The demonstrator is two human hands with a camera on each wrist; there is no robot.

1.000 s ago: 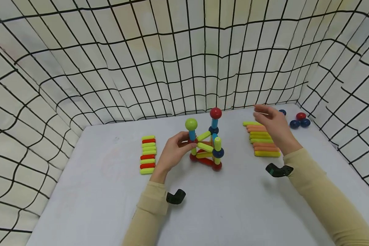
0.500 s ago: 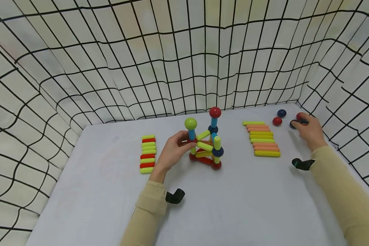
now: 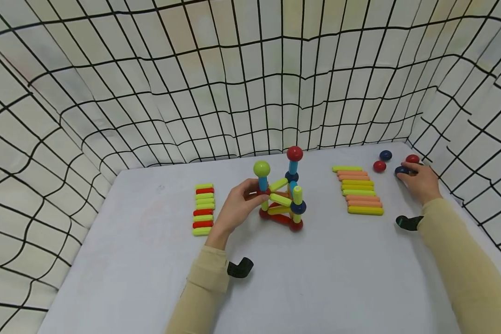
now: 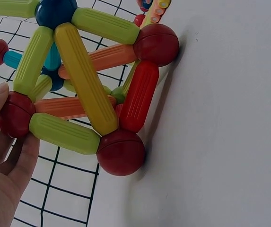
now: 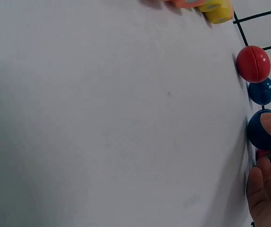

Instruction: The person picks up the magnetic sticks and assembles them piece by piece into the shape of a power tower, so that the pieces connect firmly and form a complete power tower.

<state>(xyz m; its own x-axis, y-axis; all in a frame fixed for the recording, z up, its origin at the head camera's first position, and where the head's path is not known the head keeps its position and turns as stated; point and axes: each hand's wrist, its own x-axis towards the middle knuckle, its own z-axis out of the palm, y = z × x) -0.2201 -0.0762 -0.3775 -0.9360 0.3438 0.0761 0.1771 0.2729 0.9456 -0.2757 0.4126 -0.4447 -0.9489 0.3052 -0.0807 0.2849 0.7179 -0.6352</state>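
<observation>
In the head view the left hand (image 3: pixel 237 206) grips the near-left side of a structure of rods and balls. Its thumb and fingers curl round a red ball (image 4: pixel 15 114), seen in the left wrist view, below a blue rod topped by a green ball (image 3: pixel 261 169). A red ball (image 3: pixel 294 153) tops the rear post; a green rod (image 3: pixel 298 194) stands up from a dark blue ball (image 3: pixel 298 207). At the far right the right hand (image 3: pixel 423 182) pinches a blue ball (image 5: pixel 262 130), its thumb on the ball in the right wrist view.
Red and green short rods (image 3: pixel 203 209) lie in a column left of the structure. Yellow, orange and green rods (image 3: pixel 362 192) lie to its right. Near the right hand are a red ball (image 3: pixel 379 166), a blue ball (image 3: pixel 386 155) and another red ball (image 3: pixel 412 159). Black netting (image 3: pixel 234 83) surrounds the table.
From above the right-hand rods, the right hand has moved right and down to the balls and now pinches a blue one. The left hand keeps its grip on the structure.
</observation>
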